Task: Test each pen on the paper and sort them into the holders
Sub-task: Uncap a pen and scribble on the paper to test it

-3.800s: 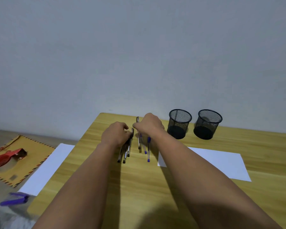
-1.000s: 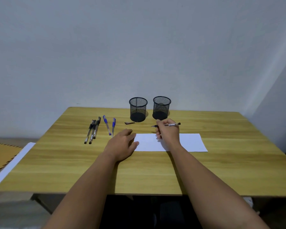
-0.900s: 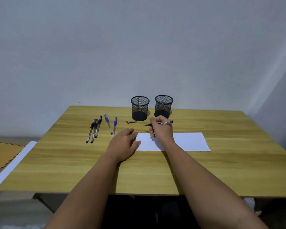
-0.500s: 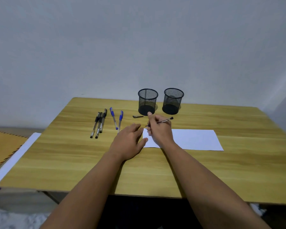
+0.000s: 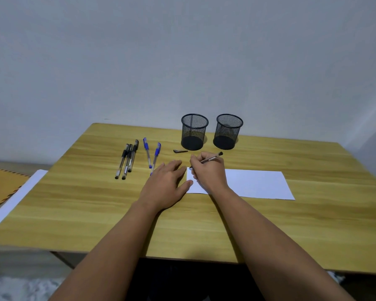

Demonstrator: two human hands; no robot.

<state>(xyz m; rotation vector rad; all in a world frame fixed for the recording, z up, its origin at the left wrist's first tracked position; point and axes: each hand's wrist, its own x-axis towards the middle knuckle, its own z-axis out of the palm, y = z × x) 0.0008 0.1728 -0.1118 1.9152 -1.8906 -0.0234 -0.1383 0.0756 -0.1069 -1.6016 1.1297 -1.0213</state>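
Observation:
My right hand (image 5: 208, 173) grips a black pen (image 5: 212, 158) in a writing hold, its tip at the far left corner of the white paper (image 5: 256, 184). My left hand (image 5: 164, 185) lies flat on the table with fingers straight, its thumb at the paper's left edge. Three black pens (image 5: 127, 160) lie together at the left, and two blue pens (image 5: 151, 154) lie beside them. A loose pen cap (image 5: 180, 151) rests in front of the left mesh holder (image 5: 194, 131). The right mesh holder (image 5: 228, 131) stands next to it. Both holders look empty.
The wooden table (image 5: 269, 224) has its near edge close to my body and a wall right behind it. A white sheet (image 5: 13, 198) and an orange-brown mat (image 5: 0, 185) lie on the floor to the left.
My right hand has brought the uncapped pen down from above the table to the paper's left corner. My left hand slid forward to the paper's edge. The camera tilted and shifted.

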